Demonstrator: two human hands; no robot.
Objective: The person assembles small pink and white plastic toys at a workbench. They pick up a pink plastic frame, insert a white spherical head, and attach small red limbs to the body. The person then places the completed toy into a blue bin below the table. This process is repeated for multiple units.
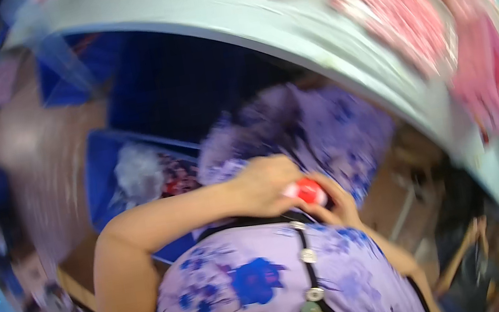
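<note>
While blur softens everything, the left hand (267, 182) and right hand (335, 204) both clasp a small round red-and-white object (308, 191)

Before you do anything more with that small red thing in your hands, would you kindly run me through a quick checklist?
1. Left hand on the small red object: ok, its fingers wrap it from the left.
2. Right hand supporting it: ok, fingers touch its right side.
3. Object kept close to the chest, over the lilac flowered garment: ok.
4. What the object is, and whether it is whole: cannot tell, the picture is blurred.
5. Blue bin below, within reach: cannot tell.
</note>
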